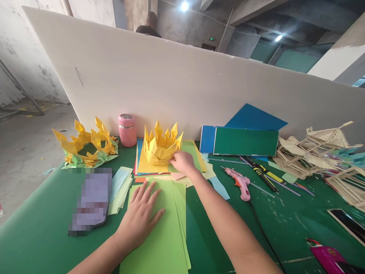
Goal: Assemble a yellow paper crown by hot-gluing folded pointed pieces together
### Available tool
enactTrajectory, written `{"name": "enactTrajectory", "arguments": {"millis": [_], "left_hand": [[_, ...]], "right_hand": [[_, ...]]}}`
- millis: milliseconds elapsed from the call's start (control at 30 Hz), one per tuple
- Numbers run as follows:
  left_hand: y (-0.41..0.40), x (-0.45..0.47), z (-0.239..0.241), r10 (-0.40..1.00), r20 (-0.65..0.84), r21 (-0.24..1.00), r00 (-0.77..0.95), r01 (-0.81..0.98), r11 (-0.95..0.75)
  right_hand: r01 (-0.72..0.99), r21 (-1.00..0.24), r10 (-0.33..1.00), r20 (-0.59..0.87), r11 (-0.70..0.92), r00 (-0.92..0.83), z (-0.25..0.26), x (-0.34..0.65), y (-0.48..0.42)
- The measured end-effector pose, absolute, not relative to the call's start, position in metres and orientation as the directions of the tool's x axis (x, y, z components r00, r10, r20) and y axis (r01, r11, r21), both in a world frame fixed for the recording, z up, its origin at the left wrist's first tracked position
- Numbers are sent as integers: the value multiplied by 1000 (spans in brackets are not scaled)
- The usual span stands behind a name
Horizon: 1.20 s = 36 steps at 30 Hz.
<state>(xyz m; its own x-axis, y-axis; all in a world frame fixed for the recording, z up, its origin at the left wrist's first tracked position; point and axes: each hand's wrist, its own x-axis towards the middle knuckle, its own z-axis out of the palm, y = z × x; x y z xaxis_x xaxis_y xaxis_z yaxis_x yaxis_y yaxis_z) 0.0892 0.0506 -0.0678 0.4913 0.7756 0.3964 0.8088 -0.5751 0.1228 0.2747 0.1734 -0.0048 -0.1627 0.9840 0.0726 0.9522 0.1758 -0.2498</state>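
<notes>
My left hand (pixel 144 213) lies flat, fingers spread, on a stack of light green paper sheets (pixel 168 236). Farther back, my right hand (pixel 184 163) pinches the lower right edge of a yellow folded-paper crown (pixel 159 150). The crown sits upright on a pile of coloured paper, with a yellow-orange sheet (pixel 145 168) on top at the front. My thumb and fingertips partly hide the spot where they meet the crown. Left of it stands another paper crown (pixel 85 142), decorated with orange and green folded flowers.
Behind the crown is a pink flask (pixel 127 130), and a white partition (pixel 171 83) borders the table. To the right lie a pink glue gun (pixel 241 182) with its cord, cutters (pixel 264 173) and wooden stick models (pixel 302 152). A blurred purple rectangular object (pixel 94 201) lies left.
</notes>
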Motion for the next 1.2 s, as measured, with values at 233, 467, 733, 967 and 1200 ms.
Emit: {"name": "enactTrajectory", "arguments": {"millis": [233,467,733,967,1200], "left_hand": [[50,89,-68,764,414,114,495,804,-583],[50,90,-67,766,408,112,496,806,-582],[50,91,-67,762,430,112,485,808,-578],[51,91,-72,749,460,143,477,792,-593],[51,92,-59,814,440,466,380,678,-568]], "right_hand": [[953,-263,988,59,151,-141,-10,271,163],[941,-324,991,117,94,-59,-24,260,162],[854,-509,972,236,109,16,-27,270,128],[709,-650,910,413,274,27,-47,278,59],[779,-487,906,347,396,-244,-52,276,37]]}}
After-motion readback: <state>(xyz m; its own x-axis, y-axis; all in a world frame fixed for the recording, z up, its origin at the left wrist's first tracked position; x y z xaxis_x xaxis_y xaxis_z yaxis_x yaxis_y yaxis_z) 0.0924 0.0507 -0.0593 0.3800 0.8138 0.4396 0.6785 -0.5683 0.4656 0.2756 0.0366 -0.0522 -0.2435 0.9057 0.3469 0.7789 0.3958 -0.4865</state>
